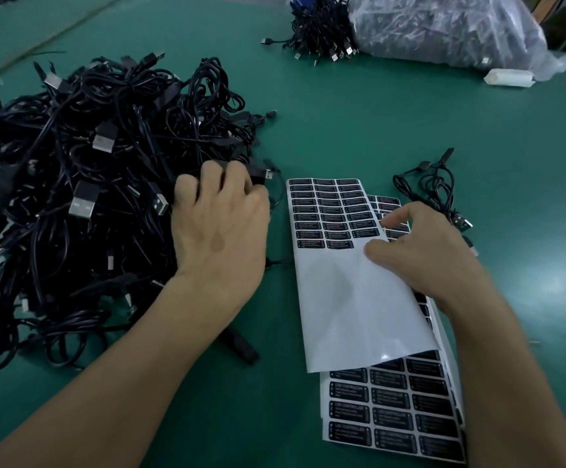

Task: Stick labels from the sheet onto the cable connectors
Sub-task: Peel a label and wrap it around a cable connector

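While on connector (258, 176), left hand (220, 228)

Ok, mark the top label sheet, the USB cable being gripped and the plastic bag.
top label sheet (352, 298): head view, on its bare white backing.
gripped USB cable (267, 174): head view, on its metal plug.
plastic bag (444, 28): head view, on its crinkled side.

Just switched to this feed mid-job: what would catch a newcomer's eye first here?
The huge tangled pile of black USB cables fills the left of the green table, and the left hand grips a connector at its right edge. Right of it lies the top label sheet, mostly bare white with black labels left only at its far end; the right hand pinches its right edge.
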